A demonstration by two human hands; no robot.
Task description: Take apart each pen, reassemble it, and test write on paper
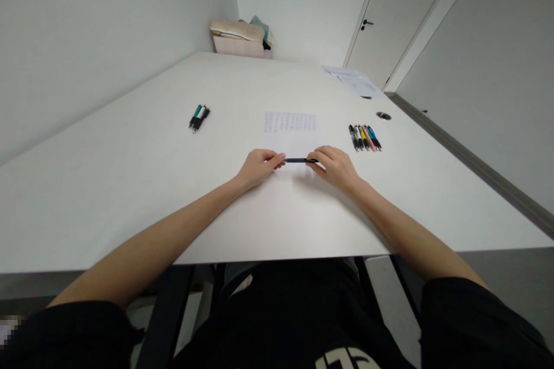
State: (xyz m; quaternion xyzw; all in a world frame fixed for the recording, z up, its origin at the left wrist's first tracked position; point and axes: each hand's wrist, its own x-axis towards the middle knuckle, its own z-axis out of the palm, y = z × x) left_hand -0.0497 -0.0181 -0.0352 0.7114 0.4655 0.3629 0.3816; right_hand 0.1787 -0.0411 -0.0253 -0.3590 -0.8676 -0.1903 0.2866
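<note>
A dark pen point(296, 160) is held level between my two hands, above the near part of a sheet of paper point(291, 139). My left hand point(259, 166) pinches its left end between thumb and fingers. At the other end, my right hand point(332, 164) has its fingers closed on the pen's black part. Rows of small handwriting or print cover the upper part of the sheet; the words are too small to read. The fingertips hide both ends of the pen.
To the right, several pens point(365, 138) of different colours lie side by side on the white table point(130, 184). A smaller bunch of pens point(199, 118) is at the left. Farther back are loose papers point(354, 80) and a round metal disc point(383, 116) in the tabletop.
</note>
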